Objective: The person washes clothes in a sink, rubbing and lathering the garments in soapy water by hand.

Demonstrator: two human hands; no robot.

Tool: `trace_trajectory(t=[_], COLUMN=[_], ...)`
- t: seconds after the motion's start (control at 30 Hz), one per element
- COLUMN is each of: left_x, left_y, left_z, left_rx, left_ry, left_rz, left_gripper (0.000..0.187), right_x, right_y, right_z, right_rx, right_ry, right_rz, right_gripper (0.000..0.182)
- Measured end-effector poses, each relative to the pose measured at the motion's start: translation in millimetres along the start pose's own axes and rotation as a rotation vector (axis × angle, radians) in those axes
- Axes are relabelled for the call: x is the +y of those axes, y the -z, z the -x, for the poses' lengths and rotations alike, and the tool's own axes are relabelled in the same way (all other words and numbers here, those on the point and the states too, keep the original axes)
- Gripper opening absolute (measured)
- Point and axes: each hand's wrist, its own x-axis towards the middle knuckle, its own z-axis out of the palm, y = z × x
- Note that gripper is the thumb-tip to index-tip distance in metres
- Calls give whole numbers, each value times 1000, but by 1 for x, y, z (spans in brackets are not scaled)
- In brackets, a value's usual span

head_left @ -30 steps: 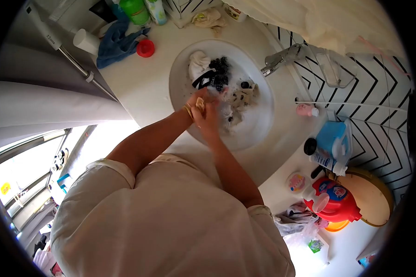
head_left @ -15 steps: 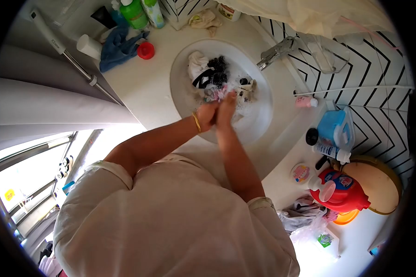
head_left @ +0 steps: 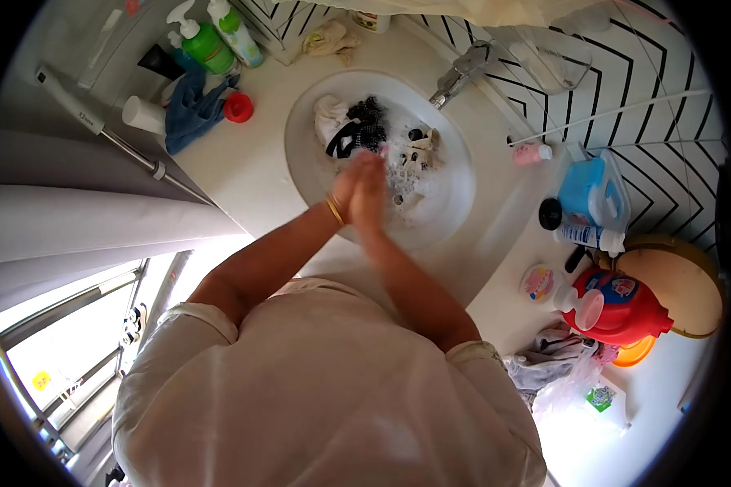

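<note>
Since the earlier frame, our left hand (head_left: pixel 347 188) and right hand (head_left: pixel 370 196) shifted leftward over the basin (head_left: pixel 456 187); fingers (head_left: pixel 372 165) pressed together, we can't tell what's inside. Dark cloth (head_left: pixel 367 123) lies in the basin just beyond them, left looking nearer.

User's L hand (head_left: pixel 347 188) & R hand (head_left: pixel 370 195) pressed tog. over basin (head_left: pixel 456 188); blk cloth (head_left: pixel 369 122) abuts wht cloth (head_left: pixel 329 116) inside, w/ suds (head_left: pixel 401 180) nearby; faucet (head_left: pixel 463 73) adj. basin.

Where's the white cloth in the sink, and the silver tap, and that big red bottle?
White cloth (head_left: pixel 330 118): head view, middle of its bunched fabric.
Silver tap (head_left: pixel 463 75): head view, middle of its metal body.
Big red bottle (head_left: pixel 625 316): head view, on its red side.
</note>
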Motion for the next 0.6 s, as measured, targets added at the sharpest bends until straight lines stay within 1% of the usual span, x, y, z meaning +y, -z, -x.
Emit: trace_trajectory(t=[0.07, 0.13, 0.2, 0.23, 0.27, 0.3, 0.33, 0.37, 0.4, 0.43, 0.47, 0.5, 0.53, 0.57, 0.6], left_x=[20, 6, -15, -19, -15, -12, -11, -23, -35, -31, -12, 8, 0, -12, -17], left_y=[8, 5, -2, -7, -7, 0, 11, 51, 92, 78, 20, -41, -34, -19, -11], left_z=[-4, -1, 4, 6, 3, -5, -18, -57, -96, -79, -19, 43, 37, 24, 17], left_rx=[167, 2, -168, -138, -174, -213, -249, -590, -909, -803, -368, 87, 15, -58, -132], left_ry=[-35, -58, -81, -92, -103, -110, -114, -33, 217, 179, -98, -83, -62, -41, -18], left_rz=[38, -94, -223, -145, -106, -63, -16, 504, 955, 951, 373, -290, -221, -151, -82], left_gripper=[41, 42, 43, 45, 45, 45, 46, 44, 43, 41, 46, 53, 52, 51, 50], right_x=[-10, -22, -36, -45, -50, -28, -27, -28, -30, -32, -35, -39, -44, -102, -76], right_y=[4, 8, 16, 25, 29, 17, 19, 21, 22, 22, 22, 22, 23, 33, 18], right_z=[3, 1, -8, -20, -27, -17, -16, -16, -15, -15, -14, -13, -11, -8, -5], right_rx=[-29, -52, -31, -1, 30, 27, 17, 6, -7, -21, -36, -50, -63, 128, 90], right_ry=[-100, -186, -320, -409, -499, -206, -229, -252, -276, -298, -322, -347, -371, -577, -337], right_rz=[-93, -200, -361, -466, -570, -283, -280, -278, -278, -281, -285, -289, -292, -614, -479], right_gripper=[52, 51, 52, 54, 55, 57, 56, 55, 54, 53, 52, 51, 50, 42, 40])
